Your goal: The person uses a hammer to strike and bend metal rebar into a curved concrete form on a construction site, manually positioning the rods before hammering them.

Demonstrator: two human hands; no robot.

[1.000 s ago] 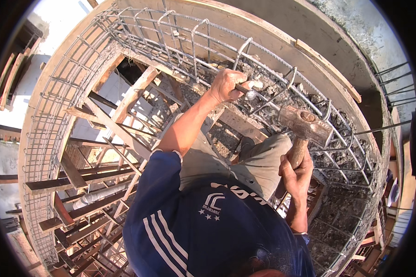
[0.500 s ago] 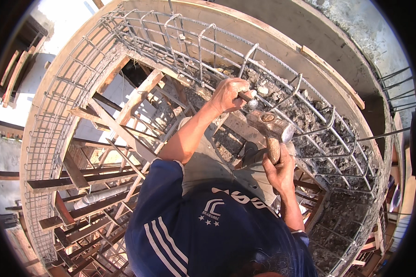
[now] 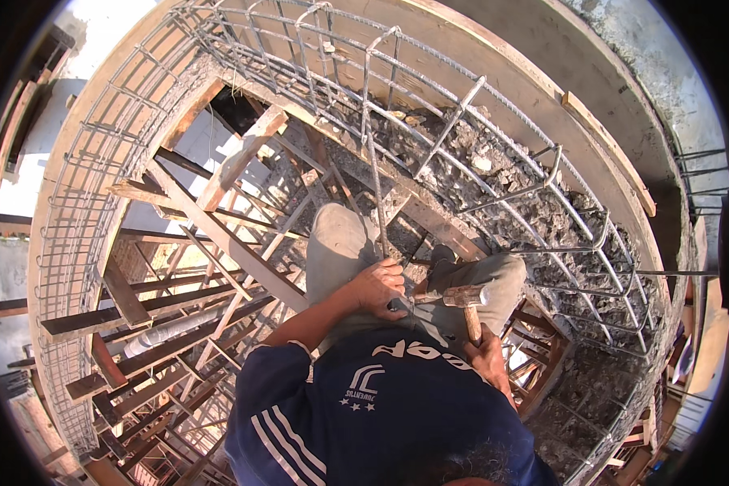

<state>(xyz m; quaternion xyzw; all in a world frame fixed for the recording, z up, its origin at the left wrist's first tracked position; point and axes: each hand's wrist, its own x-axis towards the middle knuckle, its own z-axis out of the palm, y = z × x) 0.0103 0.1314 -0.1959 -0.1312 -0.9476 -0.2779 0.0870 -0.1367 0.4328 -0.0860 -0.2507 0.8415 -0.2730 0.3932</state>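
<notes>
Two tools are in hand above a scaffold drop. The left hand [image 3: 378,287] is clenched round a chisel [image 3: 402,303], set low against the inner edge of the curved formwork [image 3: 543,105], over the knees. The right hand [image 3: 488,356] grasps the wooden handle of a hammer [image 3: 462,297], whose head lies at the chisel's struck end, touching or just short of it; I cannot tell which.

Risks, as judged:
- The left-hand fingers sit just beside the hammer head. A glancing blow would land on the knuckles.
- Chips from the broken concrete [image 3: 494,186] could fly at the face; no eye or hand protection shows.
- A bent rebar [image 3: 374,162] stands upright directly before the left hand, and open stirrup ends project along the cage [image 3: 316,49]. A slip forward would meet steel.
- The person crouches on narrow timber bracing [image 3: 219,219] with open gaps beneath. A lost footing, or a dropped tool, would go through.

Containers: the formwork trough alone serves as one. It holds the rebar cage along its whole arc and rubble heaped toward its right end. No bucket or box shows.
</notes>
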